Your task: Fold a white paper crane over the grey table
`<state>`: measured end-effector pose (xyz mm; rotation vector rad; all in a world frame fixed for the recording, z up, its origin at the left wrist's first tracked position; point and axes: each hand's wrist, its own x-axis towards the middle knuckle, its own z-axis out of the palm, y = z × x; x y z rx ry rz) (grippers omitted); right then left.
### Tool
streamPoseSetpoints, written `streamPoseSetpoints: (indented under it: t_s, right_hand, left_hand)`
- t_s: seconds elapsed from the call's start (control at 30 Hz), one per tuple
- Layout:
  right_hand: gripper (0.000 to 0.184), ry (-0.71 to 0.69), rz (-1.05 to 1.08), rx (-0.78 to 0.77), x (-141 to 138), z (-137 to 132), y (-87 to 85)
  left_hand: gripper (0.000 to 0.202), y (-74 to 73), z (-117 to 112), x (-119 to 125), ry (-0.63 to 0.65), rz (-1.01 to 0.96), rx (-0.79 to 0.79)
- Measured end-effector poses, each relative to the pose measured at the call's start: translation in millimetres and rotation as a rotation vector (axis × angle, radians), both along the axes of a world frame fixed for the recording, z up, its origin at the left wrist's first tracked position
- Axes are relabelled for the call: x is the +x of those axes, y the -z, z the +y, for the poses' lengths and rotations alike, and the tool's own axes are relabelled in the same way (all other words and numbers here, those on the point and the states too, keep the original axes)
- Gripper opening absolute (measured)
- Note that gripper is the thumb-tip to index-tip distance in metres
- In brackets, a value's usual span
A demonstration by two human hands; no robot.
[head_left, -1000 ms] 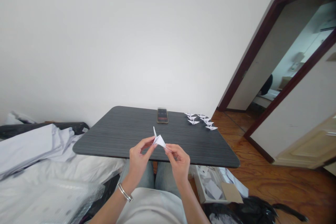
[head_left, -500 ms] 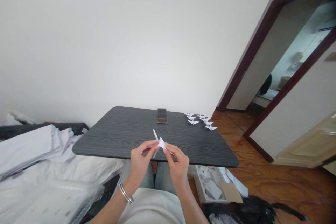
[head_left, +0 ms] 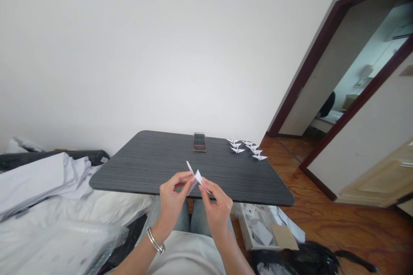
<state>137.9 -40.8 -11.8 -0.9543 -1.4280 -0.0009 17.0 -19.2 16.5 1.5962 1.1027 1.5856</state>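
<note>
Both hands were low centre in the frame, at the near edge of the table (head_left: 138,167).

Left hand (head_left: 172,203): thumb and forefinger pinched shut on the lower left part of the paper (head_left: 195,177), other fingers curled loosely underneath.

Right hand (head_left: 217,209): thumb and forefinger pinched shut on a thin flap at the paper's lower right, remaining fingers folded in.

The paper was a small white piece, partly folded. It sat between the two sets of fingertips and poked out just above them. It looked held in the air, off the tabletop. One narrow point stuck up and to the left, with a wider triangular flap just beside it. The fold lines were too small to read.

Around it:
- A silver bracelet (head_left: 155,240) was on the left wrist.
- A phone (head_left: 199,142) lay at the table's far edge, centre frame, straight above the hands and well apart from them.
- The cranes (head_left: 247,148), a cluster of small white folded ones, sat in short rows at the table's far right corner, well apart from both hands.
- A box (head_left: 258,230) holding white sheets stood on the floor below the table's near right corner, to the lower right of the right hand.
- A black bag (head_left: 309,260) lay at the bottom right edge.
- White sheeting (head_left: 48,189) was heaped at lower left, beside the table.
- A doorway (head_left: 351,94) stood open at upper right.
</note>
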Motion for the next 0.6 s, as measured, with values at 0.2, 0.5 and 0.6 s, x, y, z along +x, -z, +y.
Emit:
streamPoseSetpoints:
  t_s: [0.2,0.5,0.6]
  right_hand:
    - [0.021,0.030,-0.006,0.029,-2.5,-0.9,-2.2]
    - [0.022,0.015,-0.082,0.060,0.0,1.5,2.4]
    - [0.022,0.008,-0.071,0.077,0.7,0.9,2.8]
  left_hand:
    - [0.014,1.9,-1.7,1.0,-0.051,0.109,0.138]
    - [0.013,-6.6,-0.4,0.6,0.096,0.102,0.050]
    - [0.012,-6.9,-1.1,2.2,0.119,0.044,-0.007]
